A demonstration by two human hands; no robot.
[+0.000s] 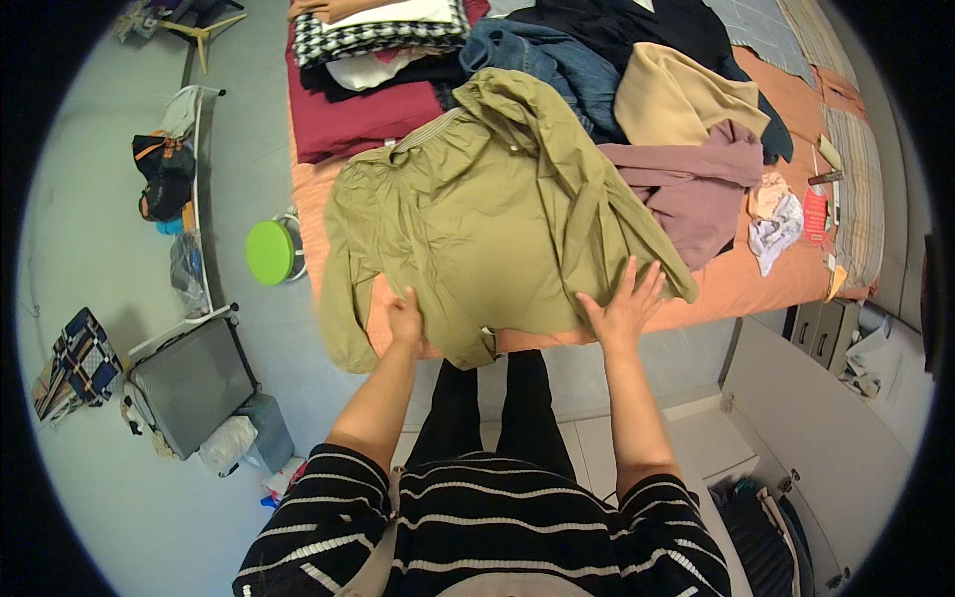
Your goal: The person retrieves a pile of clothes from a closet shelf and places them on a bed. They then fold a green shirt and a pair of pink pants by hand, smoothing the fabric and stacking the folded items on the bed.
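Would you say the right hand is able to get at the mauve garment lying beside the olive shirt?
Probably yes: the right hand lies flat on the olive shirt, and the mauve garment lies just beyond it with nothing between.

A: What do we fail to resolve? The olive shirt (pixel 477 229) covers the bed edge (pixel 716 298) and part of the mauve garment (pixel 696 189).

B: We also lose the folded pile (pixel 383 35) at the top edge; small items beside the red tag (pixel 814 214) remain unidentifiable.
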